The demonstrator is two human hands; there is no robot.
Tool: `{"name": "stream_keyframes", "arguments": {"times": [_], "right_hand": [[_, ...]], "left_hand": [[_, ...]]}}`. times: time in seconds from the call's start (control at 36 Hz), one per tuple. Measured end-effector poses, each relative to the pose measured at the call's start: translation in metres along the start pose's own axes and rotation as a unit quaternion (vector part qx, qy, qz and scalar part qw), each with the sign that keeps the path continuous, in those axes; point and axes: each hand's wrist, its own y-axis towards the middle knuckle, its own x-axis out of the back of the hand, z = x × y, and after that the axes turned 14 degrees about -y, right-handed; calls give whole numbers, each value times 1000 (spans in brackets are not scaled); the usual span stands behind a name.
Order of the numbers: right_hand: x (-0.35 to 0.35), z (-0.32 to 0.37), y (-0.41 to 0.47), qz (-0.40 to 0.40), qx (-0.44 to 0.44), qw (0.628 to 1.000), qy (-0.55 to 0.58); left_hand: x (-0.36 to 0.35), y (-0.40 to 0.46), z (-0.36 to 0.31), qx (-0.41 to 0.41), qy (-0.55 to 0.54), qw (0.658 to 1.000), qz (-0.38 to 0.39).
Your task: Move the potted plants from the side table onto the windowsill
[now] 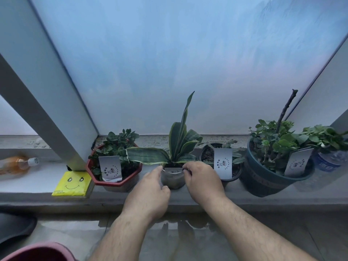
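Just striped-leaf plant (pixel 177 146), sm. grey pot (pixel 172 179)

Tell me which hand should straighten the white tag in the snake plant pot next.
Right, probably. The right hand already has its fingertips at the white tag, while the left hand grips the side of the snake plant pot and can steady it.

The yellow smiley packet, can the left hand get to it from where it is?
Probably yes. The left hand grips the small grey pot, so it must let go first. The yellow smiley packet lies at the sill's front edge, with only the red pot beside it and nothing on top.
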Motion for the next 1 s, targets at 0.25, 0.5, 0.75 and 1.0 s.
{"name": "stream_keyframes", "arguments": {"times": [0.25, 0.5, 0.75, 1.0], "right_hand": [[0, 5, 0, 7, 3, 1000, -7], [-5, 1, 2, -38, 28, 998, -39], [-4, 10, -2, -76, 55, 988, -120], [-5, 7, -1, -135, 83, 971, -179]], "left_hand": [[3, 0, 0, -10, -4, 1000, -4], [6, -2, 1, -8, -4, 1000, -1], [2, -4, -2, -9, -6, 1000, 6], [4, -5, -3, -6, -2, 1000, 5]]}}
